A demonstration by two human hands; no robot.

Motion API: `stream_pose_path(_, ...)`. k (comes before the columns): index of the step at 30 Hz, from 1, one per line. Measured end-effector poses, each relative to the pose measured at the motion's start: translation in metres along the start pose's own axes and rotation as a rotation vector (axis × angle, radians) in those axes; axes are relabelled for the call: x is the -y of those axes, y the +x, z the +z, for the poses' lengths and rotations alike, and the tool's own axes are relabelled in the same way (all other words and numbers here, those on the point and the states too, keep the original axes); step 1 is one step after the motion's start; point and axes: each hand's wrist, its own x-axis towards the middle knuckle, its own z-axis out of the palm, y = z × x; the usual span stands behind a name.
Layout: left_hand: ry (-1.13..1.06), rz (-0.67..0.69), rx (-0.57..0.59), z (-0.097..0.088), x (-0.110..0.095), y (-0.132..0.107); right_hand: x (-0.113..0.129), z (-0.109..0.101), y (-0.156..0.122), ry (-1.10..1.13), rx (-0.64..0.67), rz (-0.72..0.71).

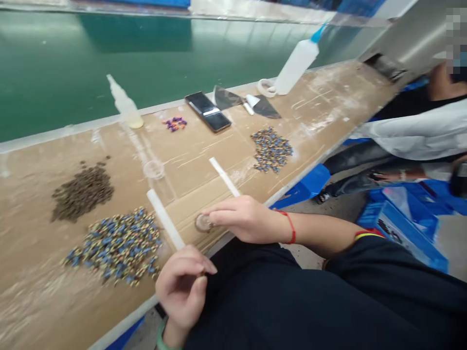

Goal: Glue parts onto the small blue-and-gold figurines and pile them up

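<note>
My left hand (pixel 184 287) is at the table's front edge, thumb and forefinger pinched on a tiny dark piece (pixel 202 274), too small to name. My right hand (pixel 246 218) has its fingers together at the rim of a small round clear dish (pixel 203 222). That dish lies on a cardboard strip (pixel 189 199) between two white strips, the left one (pixel 166 218) near my left hand and the right one (pixel 224 176) beyond my right. Left of them spreads a pile of small blue-and-gold parts (pixel 116 245). Behind it is a heap of small brown pieces (pixel 83 192).
A second pile of blue-and-gold parts (pixel 272 149) lies to the right. Farther back are a small glue bottle (pixel 126 104), purple-and-orange bits (pixel 175 123), a phone (pixel 207 112), a tape roll (pixel 266 88) and a big white bottle (pixel 297 65). Another person (pixel 412 126) sits at right.
</note>
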Motion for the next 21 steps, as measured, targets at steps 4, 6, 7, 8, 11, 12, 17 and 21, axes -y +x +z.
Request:
stream_pose_path(4,-0.004,0.012,-0.060,0.0052,0.0022,0.0000,-0.0030,0.0021,-0.0018,0.048,-0.088,-0.080)
stream_pose_path(6,0.003,0.013,-0.080,0.0064,0.0023,0.0006,-0.0035,0.0020,-0.0025,0.046,-0.089,-0.079)
stream_pose_path(7,0.006,0.012,-0.081,0.0068,0.0020,0.0009,-0.0032,0.0018,-0.0028,0.041,-0.082,-0.073)
stream_pose_path(8,0.008,0.008,-0.078,0.0070,0.0014,0.0012,-0.0027,0.0015,-0.0030,0.034,-0.076,-0.066)
stream_pose_path(11,-0.001,-0.006,-0.072,0.0073,-0.0008,0.0023,-0.0013,0.0008,-0.0026,0.014,-0.071,-0.059)
stream_pose_path(12,-0.003,-0.010,-0.070,0.0073,-0.0015,0.0026,-0.0010,0.0007,-0.0022,0.011,-0.077,-0.064)
stream_pose_path(17,0.011,-0.026,-0.055,0.0074,-0.0040,0.0033,-0.0007,0.0007,-0.0005,-0.010,-0.083,-0.103)
stream_pose_path(21,0.014,-0.024,-0.041,0.0077,-0.0040,0.0027,-0.0008,0.0015,-0.0011,-0.023,-0.092,-0.101)
